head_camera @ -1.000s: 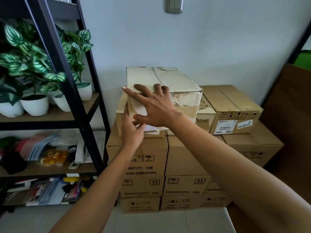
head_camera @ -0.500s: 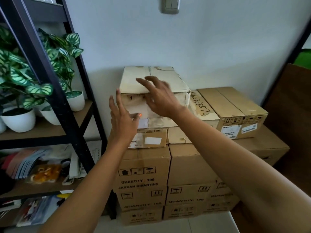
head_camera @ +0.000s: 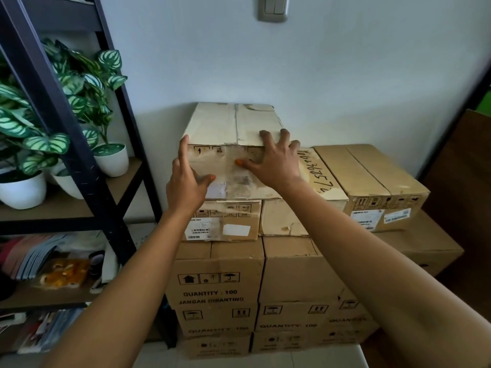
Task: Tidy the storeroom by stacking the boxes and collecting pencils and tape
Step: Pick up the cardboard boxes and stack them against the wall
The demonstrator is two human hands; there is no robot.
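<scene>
A worn, pale top box point(head_camera: 233, 123) is sitting on the stack of cardboard boxes point(head_camera: 220, 277) against the wall, at about twelve o'clock from the person. Both hands are resting flat against its near face with the fingers spread rather than curled. The left hand point(head_camera: 186, 181) is lying at the box's nine o'clock corner, its forefinger reaching up to the top edge and its thumb pointing toward three o'clock across the cardboard. The right hand point(head_camera: 273, 160) is pressing at the box's three o'clock end, its fingertips hooking just over the top edge and its thumb stretching toward nine o'clock. The top box is lying across two smaller boxes beneath it, one carrying a white label point(head_camera: 236, 229). At two o'clock a box with handwritten numbers point(head_camera: 318, 171) is lying just beside the right hand, and another brown box point(head_camera: 372, 176) is sitting beyond it. At nine o'clock a dark shelf unit point(head_camera: 79, 160) is holding potted plants point(head_camera: 111, 158) in white pots, with mixed papers on the shelves below.
</scene>
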